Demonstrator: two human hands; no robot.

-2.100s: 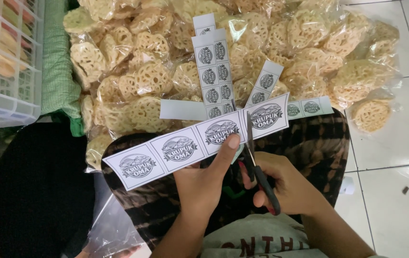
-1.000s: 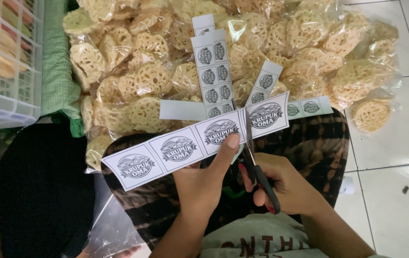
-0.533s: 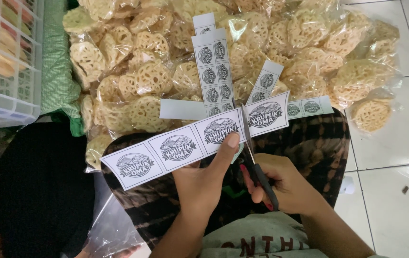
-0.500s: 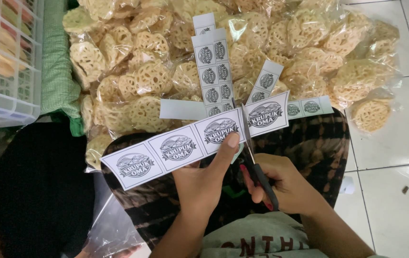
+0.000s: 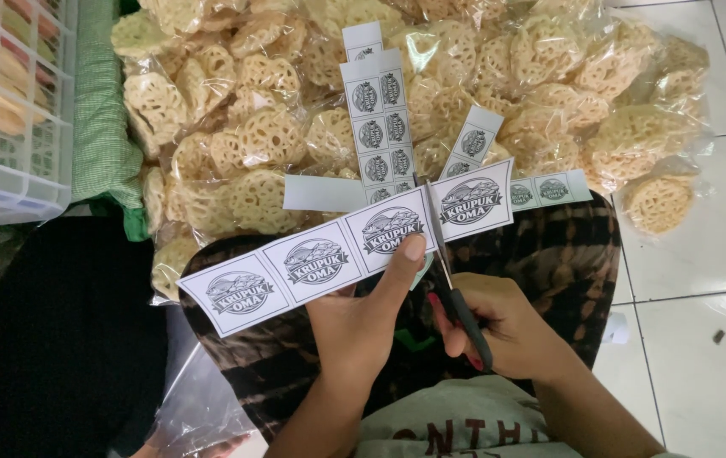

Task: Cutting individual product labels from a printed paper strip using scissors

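Note:
My left hand [image 5: 361, 312] pinches a long white paper strip of printed round-logo labels [image 5: 295, 267], thumb on top near its right end. My right hand [image 5: 503, 326] grips black-handled scissors [image 5: 456, 293], whose blades stand across the strip between the last two labels. The end label [image 5: 470, 201] sits to the right of the blades, tilted up a little. Both hands are over my lap, which is covered by a dark patterned cloth [image 5: 549, 254].
Clear bags of yellow lattice crackers [image 5: 253, 144] are piled ahead. More label strips [image 5: 377, 127] and cut labels [image 5: 541, 191] lie on the bags. A white plastic basket [image 5: 7, 127] stands at left beside a green cloth [image 5: 100, 119]. White floor tiles [image 5: 702, 271] are at right.
The scissors have cut further through the strip, and the end label has tilted slightly away from the rest. My hands have hardly moved.

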